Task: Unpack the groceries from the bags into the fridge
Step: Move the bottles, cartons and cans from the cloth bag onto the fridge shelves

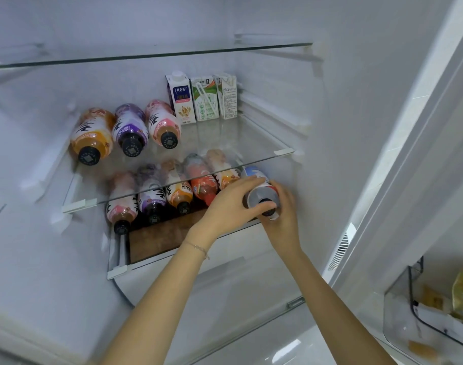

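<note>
On the lower glass shelf (156, 260), the cola bottle (260, 189) lies on its side at the row's right end, cap toward me, long axis running into the fridge. My left hand (231, 205) and right hand (284, 206) flank its neck, fingers (246, 184) curled round it.

A thin chain bracelet (198, 249) shows mid-frame, and pale glossy floor tiles (304, 349) lie along the bottom edge.

3 bottles (131, 130) left of 3 cartons (204, 98), 5 bottles (177, 192) below
</note>
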`<state>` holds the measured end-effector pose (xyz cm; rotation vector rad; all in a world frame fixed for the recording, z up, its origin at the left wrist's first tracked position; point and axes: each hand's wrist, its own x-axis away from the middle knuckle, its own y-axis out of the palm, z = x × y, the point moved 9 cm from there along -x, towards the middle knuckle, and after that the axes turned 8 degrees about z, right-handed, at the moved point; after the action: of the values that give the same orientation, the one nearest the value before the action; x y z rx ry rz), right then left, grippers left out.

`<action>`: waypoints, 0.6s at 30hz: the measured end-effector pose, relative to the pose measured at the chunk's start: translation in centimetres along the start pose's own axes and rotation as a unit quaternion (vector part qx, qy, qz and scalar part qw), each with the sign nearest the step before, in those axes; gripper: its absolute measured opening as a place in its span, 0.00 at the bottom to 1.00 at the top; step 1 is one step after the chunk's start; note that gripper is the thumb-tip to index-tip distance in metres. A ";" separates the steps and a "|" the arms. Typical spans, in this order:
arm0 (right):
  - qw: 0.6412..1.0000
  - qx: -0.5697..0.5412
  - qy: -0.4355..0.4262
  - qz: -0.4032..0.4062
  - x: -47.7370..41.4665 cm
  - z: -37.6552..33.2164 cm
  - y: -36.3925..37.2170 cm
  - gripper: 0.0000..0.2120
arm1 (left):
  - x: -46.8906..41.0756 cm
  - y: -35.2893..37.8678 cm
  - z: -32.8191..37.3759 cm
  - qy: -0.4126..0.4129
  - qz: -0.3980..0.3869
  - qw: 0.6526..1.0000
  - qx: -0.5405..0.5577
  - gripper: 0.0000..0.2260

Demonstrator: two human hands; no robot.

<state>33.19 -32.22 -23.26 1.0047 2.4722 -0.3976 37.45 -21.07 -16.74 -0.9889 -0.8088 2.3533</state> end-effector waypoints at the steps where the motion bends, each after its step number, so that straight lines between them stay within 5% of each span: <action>1: 1.000 0.010 -0.002 0.002 0.0 0.0 0.0 0.34 | -0.1 -0.2 0.1 0.001 0.008 1.000 -0.009 0.25; 18: 0.990 0.102 0.002 -0.097 0.7 0.9 -0.7 0.40 | 0.1 2.3 0.1 0.057 0.044 0.983 -0.166 0.34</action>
<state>32.53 -32.67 -24.33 0.8419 2.5808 -0.7249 36.85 -22.67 -18.26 -1.3058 -1.1587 2.2513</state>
